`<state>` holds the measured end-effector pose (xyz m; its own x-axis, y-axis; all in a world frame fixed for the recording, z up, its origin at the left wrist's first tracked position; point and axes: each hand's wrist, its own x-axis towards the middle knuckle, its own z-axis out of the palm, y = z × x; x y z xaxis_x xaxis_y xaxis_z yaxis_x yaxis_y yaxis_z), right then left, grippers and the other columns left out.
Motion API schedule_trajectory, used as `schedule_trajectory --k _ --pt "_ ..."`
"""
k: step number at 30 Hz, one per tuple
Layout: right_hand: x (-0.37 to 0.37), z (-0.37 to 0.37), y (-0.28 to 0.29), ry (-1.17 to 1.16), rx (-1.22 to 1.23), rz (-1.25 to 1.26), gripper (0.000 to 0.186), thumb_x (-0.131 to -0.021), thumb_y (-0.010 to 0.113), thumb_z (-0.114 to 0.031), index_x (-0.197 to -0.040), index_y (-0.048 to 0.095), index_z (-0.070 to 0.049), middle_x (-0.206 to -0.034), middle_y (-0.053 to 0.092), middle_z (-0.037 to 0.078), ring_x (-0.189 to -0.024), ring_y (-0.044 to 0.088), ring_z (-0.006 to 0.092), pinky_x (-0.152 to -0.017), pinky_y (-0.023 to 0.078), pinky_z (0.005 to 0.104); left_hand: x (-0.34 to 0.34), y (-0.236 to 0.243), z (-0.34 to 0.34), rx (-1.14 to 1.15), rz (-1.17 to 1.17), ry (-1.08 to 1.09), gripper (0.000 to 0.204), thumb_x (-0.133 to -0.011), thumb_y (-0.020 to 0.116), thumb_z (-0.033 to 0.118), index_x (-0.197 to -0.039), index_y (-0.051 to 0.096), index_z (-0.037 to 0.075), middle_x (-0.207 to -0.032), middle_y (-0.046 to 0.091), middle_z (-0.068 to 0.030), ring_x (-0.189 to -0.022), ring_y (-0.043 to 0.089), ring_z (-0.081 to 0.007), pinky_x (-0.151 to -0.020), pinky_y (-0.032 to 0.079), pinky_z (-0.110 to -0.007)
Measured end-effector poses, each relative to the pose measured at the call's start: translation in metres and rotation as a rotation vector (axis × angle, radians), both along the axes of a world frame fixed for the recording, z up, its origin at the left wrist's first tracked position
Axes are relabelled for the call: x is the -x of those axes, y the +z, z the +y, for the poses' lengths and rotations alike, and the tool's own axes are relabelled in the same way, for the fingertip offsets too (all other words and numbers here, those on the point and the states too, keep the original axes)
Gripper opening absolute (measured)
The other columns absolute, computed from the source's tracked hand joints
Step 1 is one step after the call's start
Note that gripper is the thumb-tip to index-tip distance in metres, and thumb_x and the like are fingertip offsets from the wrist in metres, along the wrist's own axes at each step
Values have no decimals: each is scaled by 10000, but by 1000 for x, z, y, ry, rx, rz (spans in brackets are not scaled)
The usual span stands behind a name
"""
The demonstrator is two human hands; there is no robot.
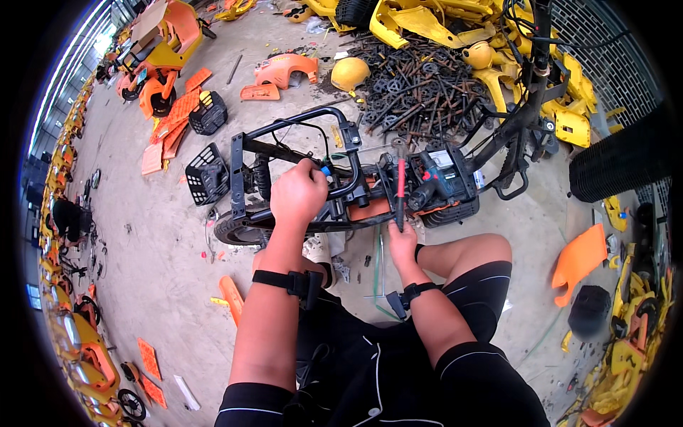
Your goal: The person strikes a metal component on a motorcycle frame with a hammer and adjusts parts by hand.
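Observation:
A stripped black scooter frame [252,135] lies across the floor in front of me. My left hand [299,191] is closed at the frame's upper tube, beside a small blue part [326,171]; what its fingers hold is hidden. My right hand [403,238] grips a long tool with a red and black handle [400,178], its metal head pointing away from me. Just right of that tool, a teal-and-black power tool [440,171] rests on the frame, near an orange panel [366,208] inside it. A black wheel [231,229] sits at the frame's left end.
Metal parts [405,85] and yellow body panels [405,21] are piled behind the frame. An orange scooter [174,32], loose panels [171,124] and a black grate-like piece [208,174] lie left. A black cylindrical stack [619,160] and orange panel [576,260] lie right.

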<state>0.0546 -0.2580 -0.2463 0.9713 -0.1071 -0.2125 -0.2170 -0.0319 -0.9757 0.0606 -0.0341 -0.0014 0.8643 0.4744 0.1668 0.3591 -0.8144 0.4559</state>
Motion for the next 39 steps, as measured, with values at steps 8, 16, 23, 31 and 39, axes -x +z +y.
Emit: schedule_trajectory --k 8,16,23,31,39 --pt "-28 17 121 158 -259 -362 201 -948 607 -97 -1110 511 -27 -781 547 -2 -593 546 89 -537 449 242 2 6 6 0 -2 -16 208 -847 559 236 -884 683 74 -847 701 -188 -800 674 -401 -744 540 -503" --pt "-63 -10 229 281 479 -470 244 -967 650 -221 -865 602 -4 -668 625 49 -535 579 206 -537 442 319 2 -6 9 9 -143 -50 156 -834 576 192 -813 660 62 -778 683 -181 -734 663 -395 -685 531 -499" --pt "-77 21 243 470 1028 -598 146 -754 684 -78 -867 595 -49 -815 654 201 -779 624 440 -649 494 498 2 -11 18 30 -94 -107 146 -815 575 184 -763 623 56 -700 662 -186 -640 650 -392 -610 528 -497" --pt "-88 26 235 448 1115 -698 169 -753 737 -70 -855 603 -48 -736 615 151 -707 620 381 -621 498 376 -3 -8 22 137 24 -149 140 -817 574 186 -802 632 60 -644 646 -176 -603 642 -383 -586 523 -497" --pt "-104 34 220 395 1079 -666 83 -798 696 -49 -859 646 -25 -674 601 112 -570 590 250 -547 474 328 -10 -8 28 168 167 -208 213 -859 572 201 -730 626 40 -570 599 -191 -554 612 -403 -564 509 -499"
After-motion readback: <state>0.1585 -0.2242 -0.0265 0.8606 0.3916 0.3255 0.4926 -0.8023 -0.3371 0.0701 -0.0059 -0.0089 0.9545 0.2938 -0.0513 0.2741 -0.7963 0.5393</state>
